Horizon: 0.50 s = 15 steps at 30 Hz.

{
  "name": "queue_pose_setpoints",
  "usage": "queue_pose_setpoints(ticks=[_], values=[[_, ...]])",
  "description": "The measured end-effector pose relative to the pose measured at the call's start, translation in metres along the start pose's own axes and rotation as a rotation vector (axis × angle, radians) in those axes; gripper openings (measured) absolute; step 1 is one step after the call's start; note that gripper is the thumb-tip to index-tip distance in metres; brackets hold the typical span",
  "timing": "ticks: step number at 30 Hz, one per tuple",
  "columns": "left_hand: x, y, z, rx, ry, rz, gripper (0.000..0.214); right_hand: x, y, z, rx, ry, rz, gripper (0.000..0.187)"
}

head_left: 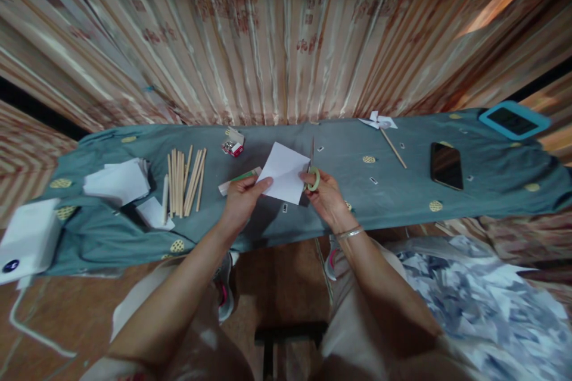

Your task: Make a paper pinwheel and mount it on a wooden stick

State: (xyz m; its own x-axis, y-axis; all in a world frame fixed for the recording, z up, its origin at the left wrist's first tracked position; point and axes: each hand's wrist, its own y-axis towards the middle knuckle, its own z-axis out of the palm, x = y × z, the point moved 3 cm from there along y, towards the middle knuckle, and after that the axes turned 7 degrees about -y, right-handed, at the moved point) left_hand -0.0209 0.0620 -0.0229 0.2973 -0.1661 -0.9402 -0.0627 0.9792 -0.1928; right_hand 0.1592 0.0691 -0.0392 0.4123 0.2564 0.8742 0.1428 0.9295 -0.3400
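Observation:
A square of white paper (285, 171) is pinched at its lower left edge by my left hand (243, 197), thumb on top. My right hand (327, 193) is closed around the light green handles of a pair of scissors (313, 177). The scissor blades point away from me, along the paper's right corner. Whether the blades touch the paper I cannot tell. Partly under my left hand and the paper lies a flat strip with green and white on it (232, 183), its kind unclear.
On the cloth-covered table (339, 214) lie a paper stack (118, 181), several wooden sticks (185, 181), a small open box of metal pieces (233, 143), a paper pinwheel (379, 123) and a phone (447, 165). A white device (29, 238) stands left. Paper scraps (487, 303) fill a bag lower right.

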Motion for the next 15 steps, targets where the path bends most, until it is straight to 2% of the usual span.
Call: queue_pose_setpoints(ticks=[4,7,11,15], values=[[0.011,-0.004,0.009,-0.006,-0.191,-0.09,0.048,0.001,-0.001,0.005,0.002,0.018,-0.002,0.038],[0.013,-0.004,0.008,-0.037,-0.228,-0.102,0.052,0.003,-0.006,0.008,0.048,-0.029,-0.028,0.046],[0.003,0.003,0.0,-0.074,-0.249,-0.063,0.053,0.004,-0.019,0.006,0.224,-0.192,-0.066,0.052],[-0.009,0.011,-0.011,-0.117,-0.262,-0.002,0.053,0.0,-0.033,-0.002,0.43,-0.362,-0.043,0.053]])
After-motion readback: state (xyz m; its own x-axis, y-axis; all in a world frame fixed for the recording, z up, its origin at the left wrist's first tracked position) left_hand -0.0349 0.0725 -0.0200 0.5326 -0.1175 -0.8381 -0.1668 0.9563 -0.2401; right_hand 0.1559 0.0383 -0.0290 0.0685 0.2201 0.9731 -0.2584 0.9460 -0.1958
